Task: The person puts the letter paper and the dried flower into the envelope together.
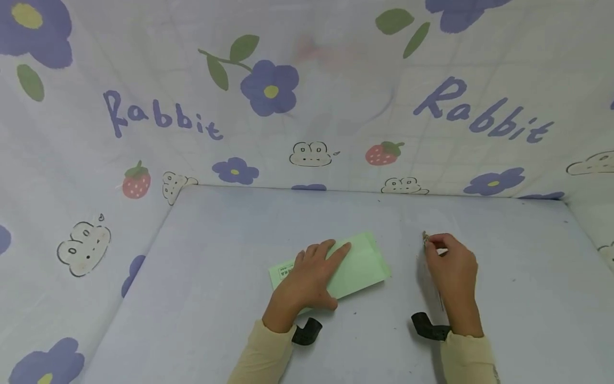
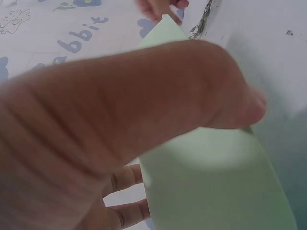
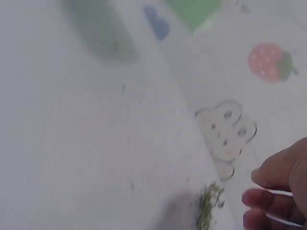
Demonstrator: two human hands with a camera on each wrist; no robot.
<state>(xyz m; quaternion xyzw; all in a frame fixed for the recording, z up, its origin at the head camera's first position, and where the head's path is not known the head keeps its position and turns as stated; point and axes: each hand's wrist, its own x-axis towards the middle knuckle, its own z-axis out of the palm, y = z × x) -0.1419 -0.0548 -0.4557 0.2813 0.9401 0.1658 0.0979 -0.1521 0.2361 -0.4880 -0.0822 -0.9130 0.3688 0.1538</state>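
Note:
My left hand (image 1: 307, 274) lies across a pale green paper envelope (image 1: 357, 266), gripping it with the thumb at the near edge and fingers toward the far edge. A small white printed label (image 1: 285, 270) shows at the envelope's left end, partly covered by the hand. In the left wrist view, the thumb (image 2: 230, 91) crosses the paper and other fingers show past its opposite edge. To the right, my right hand (image 1: 453, 272) pinches a thin dried sprig between thumb and fingertips. The sprig's greenish, crumbly head (image 3: 208, 206) shows beside those fingers in the right wrist view.
Both hands work over a pale table (image 1: 216, 256) with small dark crumbs scattered on it. A printed cloth (image 1: 336, 96) with flowers, strawberries and rabbits rises behind and at the sides. Black wrist camera mounts (image 1: 308, 332) sit at both cuffs.

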